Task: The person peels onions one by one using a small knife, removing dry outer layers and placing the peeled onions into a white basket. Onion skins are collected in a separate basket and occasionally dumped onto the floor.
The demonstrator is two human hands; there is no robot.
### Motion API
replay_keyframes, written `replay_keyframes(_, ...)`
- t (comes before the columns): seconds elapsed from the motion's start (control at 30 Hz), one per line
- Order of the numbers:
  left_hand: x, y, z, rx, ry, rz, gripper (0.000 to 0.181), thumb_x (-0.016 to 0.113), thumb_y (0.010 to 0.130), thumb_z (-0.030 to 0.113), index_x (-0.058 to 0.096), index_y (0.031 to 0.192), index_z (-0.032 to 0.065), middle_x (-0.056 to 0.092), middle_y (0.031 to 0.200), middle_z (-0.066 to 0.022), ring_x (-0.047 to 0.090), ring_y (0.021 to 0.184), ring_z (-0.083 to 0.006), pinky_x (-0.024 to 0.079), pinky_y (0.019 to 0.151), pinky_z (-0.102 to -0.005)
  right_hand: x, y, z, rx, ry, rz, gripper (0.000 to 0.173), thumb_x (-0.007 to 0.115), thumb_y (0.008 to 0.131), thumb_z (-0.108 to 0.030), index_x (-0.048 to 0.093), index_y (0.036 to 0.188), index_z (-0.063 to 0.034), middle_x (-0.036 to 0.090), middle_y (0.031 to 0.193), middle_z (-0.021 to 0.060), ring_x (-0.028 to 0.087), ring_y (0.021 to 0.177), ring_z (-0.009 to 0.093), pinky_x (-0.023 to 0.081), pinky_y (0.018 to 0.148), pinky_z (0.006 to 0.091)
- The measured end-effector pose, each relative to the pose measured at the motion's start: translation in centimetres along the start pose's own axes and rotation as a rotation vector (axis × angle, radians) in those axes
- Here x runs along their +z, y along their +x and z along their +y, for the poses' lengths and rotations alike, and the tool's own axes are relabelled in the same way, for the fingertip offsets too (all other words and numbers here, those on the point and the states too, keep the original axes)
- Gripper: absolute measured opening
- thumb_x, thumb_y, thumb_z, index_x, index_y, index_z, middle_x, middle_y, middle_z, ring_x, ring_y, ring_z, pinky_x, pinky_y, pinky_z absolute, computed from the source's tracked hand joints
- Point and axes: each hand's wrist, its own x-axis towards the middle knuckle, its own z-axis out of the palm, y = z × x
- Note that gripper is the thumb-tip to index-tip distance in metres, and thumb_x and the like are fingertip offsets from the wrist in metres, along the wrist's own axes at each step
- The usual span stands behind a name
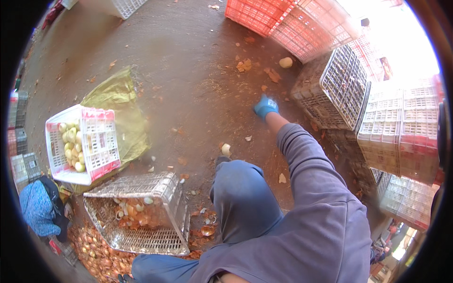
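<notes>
My right hand point(266, 107), in a blue work glove, reaches out over the floor at the end of a grey sleeve. Its fingers look curled, but blur hides whether anything is in them. Farther off on the floor lies a pale onion point(286, 62). A piece of onion point(225, 150) rests by my shoe, between my knee and the hand. My left hand is out of view. On my left side, a dirty white plastic crate point(148, 244) lies tipped over, with onion skins point(139, 215) and scraps inside it.
A white and red crate of peeled onions point(73, 146) stands on yellow-green woven sacking point(129, 120). Unpeeled onions point(102, 254) are heaped at lower left beside a person in blue point(37, 208). Stacked crates point(332, 88) line the right; red crates point(262, 16) stand at the top.
</notes>
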Motion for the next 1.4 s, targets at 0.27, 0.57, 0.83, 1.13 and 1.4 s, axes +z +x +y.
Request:
replay_keyframes(0.27,4.7,0.1,2.5,0.027,0.09,-0.097,0.04,0.068,0.104,0.022,0.065,0.14,0.0042,0.069,0.121,-0.0107,0.062,0.099,-0.0225,0.051,0.083,-0.034,-2.3,7.8,4.7,0.12,0.149,-0.07,0.081,0.074,0.086,-0.047,0.052,0.154,-0.009,0.056,0.15,0.028,0.058,0.136,0.044,0.048,0.114,0.0486)
replay_keyframes(0.57,6.3,1.9,1.4,0.05,0.048,-0.177,0.04,0.067,0.104,0.021,0.064,0.14,0.0026,0.069,0.124,-0.0115,0.063,0.106,-0.0233,0.052,0.089,-0.0351,1.1,2.5,12.6,0.027,0.145,-0.095,0.065,0.068,0.09,-0.045,0.064,0.142,-0.0062,0.065,0.143,0.0235,0.063,0.131,0.039,0.05,0.111,0.0461)
replay_keyframes(0.83,6.4,7.4,-8.7,0.031,-0.196,-0.367,0.039,0.066,0.105,0.02,0.063,0.139,0.0011,0.069,0.128,-0.0122,0.064,0.112,-0.0241,0.053,0.095,-0.0362,-6.8,-11.2,19.6,0.054,0.219,-0.179,0.05,0.062,0.095,-0.043,0.074,0.127,-0.0066,0.073,0.129,0.0202,0.071,0.116,0.037,0.055,0.101,0.045)
replay_keyframes(1.13,6.5,4.9,-6.2,0.05,-0.202,-0.616,0.032,0.068,0.098,0.012,0.069,0.129,0.0029,0.058,0.081,-0.0013,0.052,0.068,-0.0143,0.044,0.063,-0.032,-7.4,-19.4,26.1,-0.015,0.371,0.062,0.062,0.069,0.091,-0.041,0.065,0.141,-0.0053,0.073,0.13,0.0166,0.078,0.094,0.032,0.061,0.085,0.0416)
replay_keyframes(1.4,9.5,5.2,-7.2,0.169,-0.213,-0.431,0.029,0.069,0.095,0.011,0.071,0.122,0.0007,0.062,0.083,-0.003,0.057,0.076,-0.0178,0.05,0.073,-0.0348,-8.5,-9.5,24.5,0.028,0.502,0.172,0.075,0.072,0.09,-0.042,0.055,0.15,0.0,0.065,0.142,0.0254,0.064,0.131,0.038,0.05,0.11,0.0439)
